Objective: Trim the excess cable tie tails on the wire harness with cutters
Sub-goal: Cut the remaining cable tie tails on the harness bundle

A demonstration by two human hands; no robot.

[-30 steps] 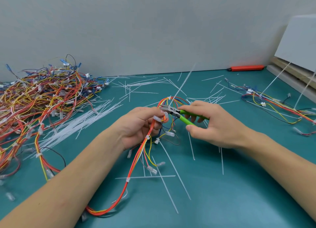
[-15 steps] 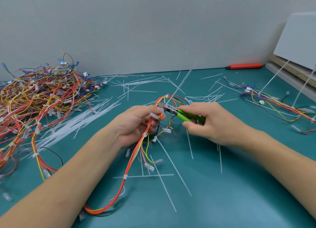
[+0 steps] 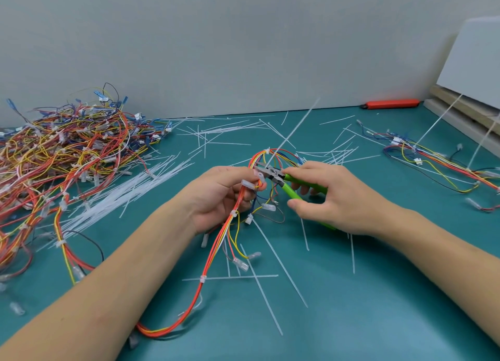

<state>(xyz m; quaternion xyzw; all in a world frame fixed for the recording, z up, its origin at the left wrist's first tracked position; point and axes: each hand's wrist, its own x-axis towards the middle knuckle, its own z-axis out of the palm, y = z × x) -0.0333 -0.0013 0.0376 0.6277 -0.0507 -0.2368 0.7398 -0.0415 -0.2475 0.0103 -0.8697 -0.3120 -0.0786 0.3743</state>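
Left hand [image 3: 216, 195] grips the wire harness [image 3: 216, 248] near its upper loop, fingers curled round the red, orange and yellow bundle; the rest of the harness trails down toward the viewer and curves across the teal bench [image 3: 351, 320]. Right hand [image 3: 335, 198] is wrapped round the green handles of the cutters [image 3: 281, 180], just right of the left hand — the metal nose points left and touches the harness at the left fingertips. From that spot a long cable tie tail [image 3: 295, 127] rises up and to the right, uncut. Whether the blades have closed on it cannot be told.

Against the frame a second ago: both hands sit in much the same place, the cutters' nose slightly nearer the left fingers, tail standing as before.

Left of the harness — a large heap of harnesses [image 3: 62, 165] and loose cut tie tails [image 3: 127, 195]. Right of it, another harness [image 3: 433, 163].
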